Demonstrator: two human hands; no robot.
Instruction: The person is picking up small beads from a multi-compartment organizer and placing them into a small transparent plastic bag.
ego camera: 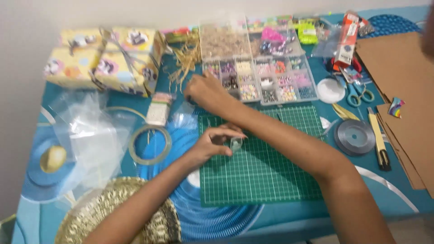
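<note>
Across the counter (289,214), with its blue patterned cover, lies my green cutting mat (260,176), and both my hands work above its upper left part. Left of the mat sits a heap of clear plastic bags (90,135), and beyond that, at the far left corner, a gift box (104,58) wrapped in yellow patterned paper. Brown cardboard sheets (402,104) lie along the right edge. Just past the mat's far edge stands a clear bead organizer (260,79), its small compartments full of coloured beads. My right hand (205,92) reaches across to the organizer's near left corner, fingers curled down; I cannot tell whether that grip holds anything. Right of the mat rests a grey ribbon spool (355,137), and left of it a ring of pale tape (150,144). My left hand (212,144) is pinched shut on a small clear container (236,143), held upright just over the mat.
</note>
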